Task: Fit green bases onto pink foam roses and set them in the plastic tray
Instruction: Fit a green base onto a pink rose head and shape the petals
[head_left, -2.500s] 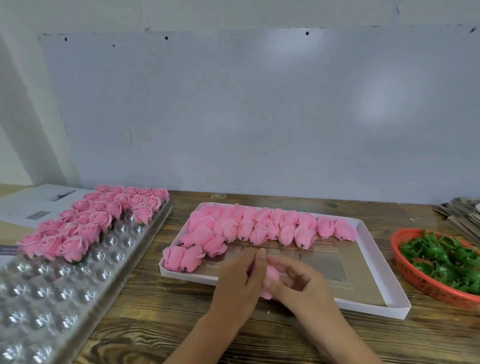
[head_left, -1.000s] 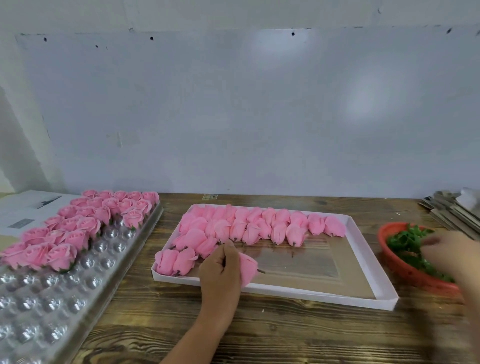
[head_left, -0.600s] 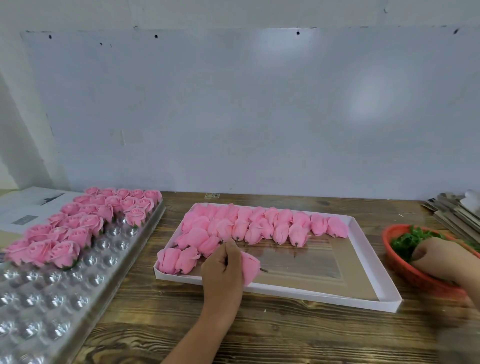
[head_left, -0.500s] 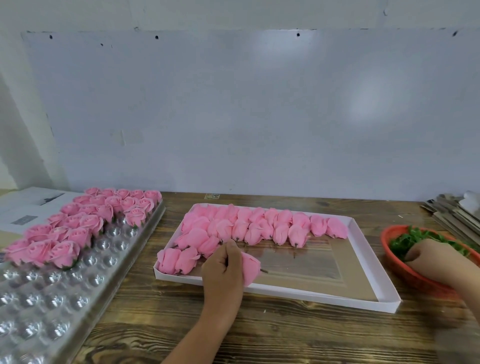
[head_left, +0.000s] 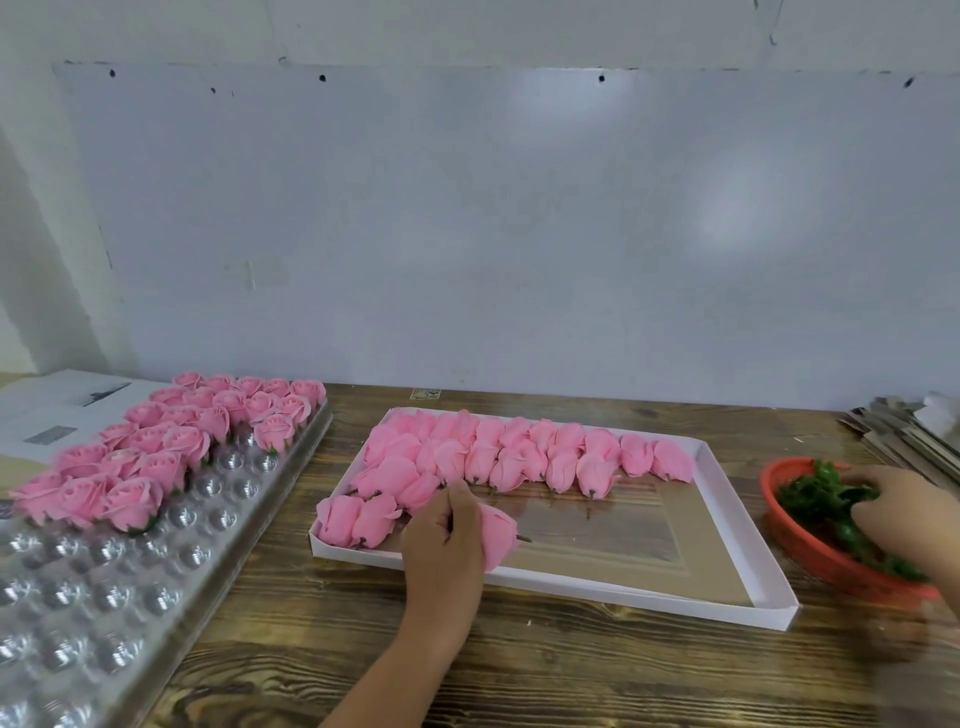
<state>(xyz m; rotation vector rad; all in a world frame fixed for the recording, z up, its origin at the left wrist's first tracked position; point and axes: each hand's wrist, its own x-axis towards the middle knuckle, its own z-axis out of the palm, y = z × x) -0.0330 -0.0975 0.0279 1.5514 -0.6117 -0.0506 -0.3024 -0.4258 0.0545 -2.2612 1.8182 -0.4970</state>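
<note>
My left hand (head_left: 441, 561) grips a pink foam rose (head_left: 497, 535) above the near edge of a white cardboard box (head_left: 737, 525), its short stem pointing right. Several bare pink roses (head_left: 519, 457) lie in rows in that box. My right hand (head_left: 904, 514) reaches into a red basket (head_left: 810, 551) of green bases (head_left: 810, 493), fingers curled down among them; whether it holds one is hidden. On the left, a clear plastic tray (head_left: 104, 587) with round cups carries several finished roses (head_left: 156, 447) at its far end.
A sheet of printed paper (head_left: 57, 410) lies behind the plastic tray. A stack of flat grey cardboard pieces (head_left: 904, 431) sits at the far right. The wooden table (head_left: 571, 660) runs up to a pale wall.
My right hand left the rose, moved right and went into the red basket. My left hand has kept the rose in about the same place.
</note>
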